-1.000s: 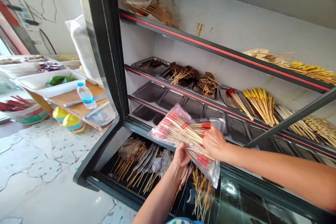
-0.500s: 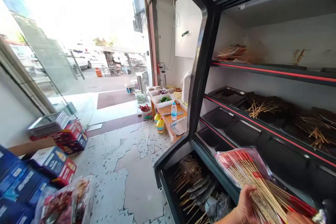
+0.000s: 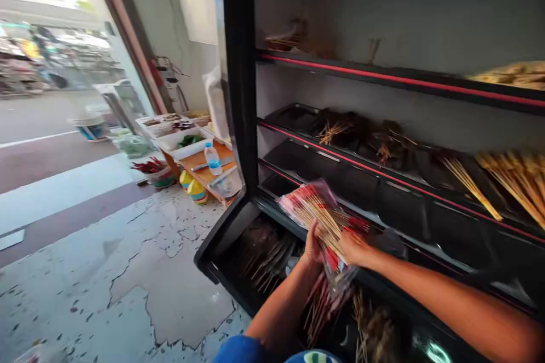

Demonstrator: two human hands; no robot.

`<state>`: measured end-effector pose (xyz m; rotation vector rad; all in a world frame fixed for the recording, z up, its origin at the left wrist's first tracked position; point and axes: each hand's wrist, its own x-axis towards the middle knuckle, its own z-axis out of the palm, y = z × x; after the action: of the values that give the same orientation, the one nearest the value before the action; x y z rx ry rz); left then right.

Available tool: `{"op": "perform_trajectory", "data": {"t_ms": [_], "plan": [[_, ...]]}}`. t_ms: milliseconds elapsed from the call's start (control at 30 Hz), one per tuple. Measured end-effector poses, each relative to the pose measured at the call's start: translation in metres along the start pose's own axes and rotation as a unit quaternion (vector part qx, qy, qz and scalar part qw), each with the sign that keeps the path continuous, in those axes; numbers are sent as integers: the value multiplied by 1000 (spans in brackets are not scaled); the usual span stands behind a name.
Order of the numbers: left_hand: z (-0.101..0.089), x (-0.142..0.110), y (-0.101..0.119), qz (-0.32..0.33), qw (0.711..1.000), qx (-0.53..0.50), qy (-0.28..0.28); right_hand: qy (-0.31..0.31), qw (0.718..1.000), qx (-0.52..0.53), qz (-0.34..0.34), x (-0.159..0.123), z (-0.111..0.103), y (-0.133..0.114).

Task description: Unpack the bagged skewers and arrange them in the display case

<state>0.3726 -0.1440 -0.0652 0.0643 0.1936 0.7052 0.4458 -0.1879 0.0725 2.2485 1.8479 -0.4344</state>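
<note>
Over the front edge of a black display case (image 3: 251, 142), a bundle of thin wooden skewers (image 3: 320, 214) with red ends, partly in a clear plastic bag, lies across my hands. My left hand (image 3: 314, 245) grips its near left side, thumb over the sticks. On the right side of the bundle, my right hand (image 3: 352, 247) is closed around the sticks; its fingertips are hidden. Below them, skewered food with pinkish sticks (image 3: 321, 303) lies in the case's lower bay, beside dark skewers (image 3: 261, 258).
Shelves in the case hold black trays (image 3: 357, 176), bare skewers (image 3: 470, 187) and skewered food (image 3: 517, 173). Left of the case stands a wooden table (image 3: 200, 160) with a water bottle (image 3: 213, 159). Yellow jugs (image 3: 196, 190) and a bucket of red items (image 3: 157, 173) sit on the cracked floor.
My view has swung right and down, so more shelves and both forearms now show. The stacked boxes at left have gone out of view. Both hands still hold the skewer bundle.
</note>
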Motion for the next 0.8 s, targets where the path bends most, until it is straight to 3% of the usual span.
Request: {"op": "perform_trajectory", "data": {"t_ms": [33,100,200,267,333,400,567,733,800], "plan": [[3,-2,1,19,1000,-8,10,-21,999,1,32,7,-2,0],[6,-9,0,-7,1000,10,27,-42,996,12,83,17,-4,3],[5,-22,-3,-40,996,60,48,-34,992,45,117,20,-7,6],[0,-27,-3,-47,993,87,65,-62,988,95,108,18,-11,7],[-6,-27,-1,-63,989,106,78,-136,977,145,73,16,-16,7],[-10,-24,0,-73,988,116,76,-186,975,123,21,18,-17,6],[-16,-16,-2,-52,987,139,64,-88,991,-96,-10,29,-8,-7],[-26,-23,12,-42,985,159,56,-125,988,40,79,40,-26,13],[-32,-28,20,-43,984,163,49,-90,992,19,86,43,-41,30]]}}
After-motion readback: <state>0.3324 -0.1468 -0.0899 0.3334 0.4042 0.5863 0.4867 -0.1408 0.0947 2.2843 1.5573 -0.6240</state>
